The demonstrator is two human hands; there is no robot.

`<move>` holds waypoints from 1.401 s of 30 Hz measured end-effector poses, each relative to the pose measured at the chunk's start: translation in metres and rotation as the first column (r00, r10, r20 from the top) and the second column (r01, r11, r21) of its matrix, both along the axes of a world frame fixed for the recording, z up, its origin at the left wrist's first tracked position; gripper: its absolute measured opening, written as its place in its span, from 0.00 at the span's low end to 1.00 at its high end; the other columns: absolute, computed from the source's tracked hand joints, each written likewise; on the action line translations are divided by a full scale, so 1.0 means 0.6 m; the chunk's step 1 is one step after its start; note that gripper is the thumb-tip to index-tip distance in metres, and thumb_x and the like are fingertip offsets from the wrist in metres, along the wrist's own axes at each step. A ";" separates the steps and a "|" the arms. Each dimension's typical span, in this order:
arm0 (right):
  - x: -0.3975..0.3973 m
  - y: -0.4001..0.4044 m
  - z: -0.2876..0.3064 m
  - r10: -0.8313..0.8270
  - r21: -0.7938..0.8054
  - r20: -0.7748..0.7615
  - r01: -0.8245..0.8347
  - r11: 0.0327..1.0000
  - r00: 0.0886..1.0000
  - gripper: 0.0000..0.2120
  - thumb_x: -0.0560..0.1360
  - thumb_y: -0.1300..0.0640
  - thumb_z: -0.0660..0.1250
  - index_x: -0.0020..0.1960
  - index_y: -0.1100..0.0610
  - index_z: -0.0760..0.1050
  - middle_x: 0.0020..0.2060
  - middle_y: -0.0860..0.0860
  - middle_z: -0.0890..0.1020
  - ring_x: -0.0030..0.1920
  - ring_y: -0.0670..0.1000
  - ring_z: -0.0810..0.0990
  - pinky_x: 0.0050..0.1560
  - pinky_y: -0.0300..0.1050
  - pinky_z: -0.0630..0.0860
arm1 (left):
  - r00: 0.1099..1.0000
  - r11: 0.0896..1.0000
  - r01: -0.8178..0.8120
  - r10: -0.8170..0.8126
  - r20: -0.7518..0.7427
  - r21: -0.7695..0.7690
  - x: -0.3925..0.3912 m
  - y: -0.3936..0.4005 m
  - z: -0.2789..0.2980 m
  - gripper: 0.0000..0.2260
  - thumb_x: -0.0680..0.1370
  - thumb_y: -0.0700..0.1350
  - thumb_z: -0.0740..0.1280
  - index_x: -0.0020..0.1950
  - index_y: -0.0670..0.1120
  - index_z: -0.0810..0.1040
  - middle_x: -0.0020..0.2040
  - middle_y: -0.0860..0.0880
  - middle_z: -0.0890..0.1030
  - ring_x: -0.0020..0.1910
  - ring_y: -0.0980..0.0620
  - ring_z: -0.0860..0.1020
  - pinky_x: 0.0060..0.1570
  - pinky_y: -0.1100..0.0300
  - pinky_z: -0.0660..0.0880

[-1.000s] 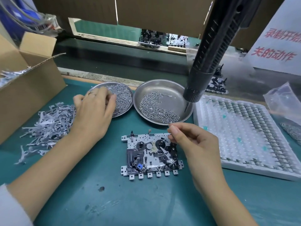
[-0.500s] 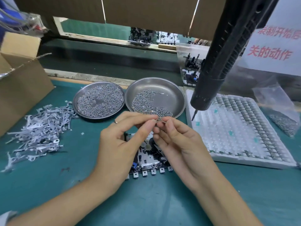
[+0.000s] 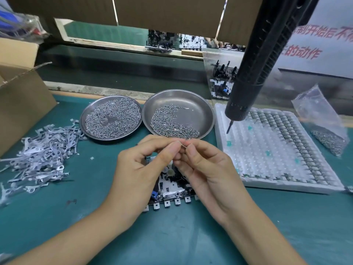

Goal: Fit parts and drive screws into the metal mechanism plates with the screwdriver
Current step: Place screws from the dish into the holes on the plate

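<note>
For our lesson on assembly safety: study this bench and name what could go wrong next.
The tiny screw pinched between the left hand and right hand could slip and drop into the mechanism plate below. The hanging screwdriver might swing its tip toward the white tray.

A teal-green tabletop (image 3: 57, 217) fills the foreground, scuffed and spotted in places, with a pale worn strip along its far edge. Beyond that edge runs a dark green conveyor belt (image 3: 114, 73). Brown cardboard panels (image 3: 162, 10) hang above the belt. At the far right corner stands a white sign (image 3: 324, 44) with red Chinese characters. The light is even and soft.
</note>
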State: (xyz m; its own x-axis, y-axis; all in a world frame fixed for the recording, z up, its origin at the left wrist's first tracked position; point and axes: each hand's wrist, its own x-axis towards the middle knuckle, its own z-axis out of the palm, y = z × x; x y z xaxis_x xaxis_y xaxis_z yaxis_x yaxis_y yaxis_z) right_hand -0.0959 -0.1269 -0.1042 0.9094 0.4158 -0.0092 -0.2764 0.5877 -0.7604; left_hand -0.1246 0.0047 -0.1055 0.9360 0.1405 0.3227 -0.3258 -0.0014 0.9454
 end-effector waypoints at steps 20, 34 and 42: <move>0.006 -0.009 0.003 -0.007 -0.148 0.159 0.030 0.989 0.987 0.04 0.70 0.59 0.69 0.42 0.57 0.82 0.39 0.56 0.82 0.43 0.52 0.81 0.47 0.42 0.78 | 1.000 0.990 -0.016 0.017 -0.005 0.138 0.001 0.008 0.014 0.08 0.71 0.49 0.69 0.46 0.50 0.85 0.42 0.47 0.83 0.44 0.53 0.80 0.42 0.71 0.73; 0.008 -0.012 0.004 0.016 -0.156 0.176 0.012 0.988 0.984 0.05 0.70 0.60 0.68 0.42 0.59 0.82 0.40 0.56 0.82 0.42 0.51 0.80 0.48 0.42 0.78 | 0.997 0.993 0.072 -0.069 -0.032 0.097 0.006 0.015 0.010 0.08 0.71 0.51 0.70 0.48 0.57 0.85 0.44 0.49 0.83 0.45 0.53 0.80 0.40 0.69 0.75; 0.009 -0.012 0.003 -0.003 -0.119 0.110 0.016 0.993 0.994 0.06 0.68 0.61 0.70 0.45 0.56 0.82 0.35 0.55 0.81 0.36 0.50 0.80 0.44 0.42 0.79 | 0.993 0.992 0.099 -0.094 -0.066 0.080 0.005 0.014 0.012 0.08 0.71 0.47 0.71 0.49 0.53 0.85 0.43 0.48 0.84 0.44 0.54 0.81 0.42 0.68 0.76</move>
State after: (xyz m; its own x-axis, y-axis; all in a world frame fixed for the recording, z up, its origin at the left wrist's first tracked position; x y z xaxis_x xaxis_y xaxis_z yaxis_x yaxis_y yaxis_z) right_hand -0.0907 -0.1338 -0.1026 0.9116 0.4089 0.0421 -0.1821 0.4934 -0.8505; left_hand -0.1219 0.0130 -0.0986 0.9623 0.0232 0.2709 -0.2694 -0.0522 0.9616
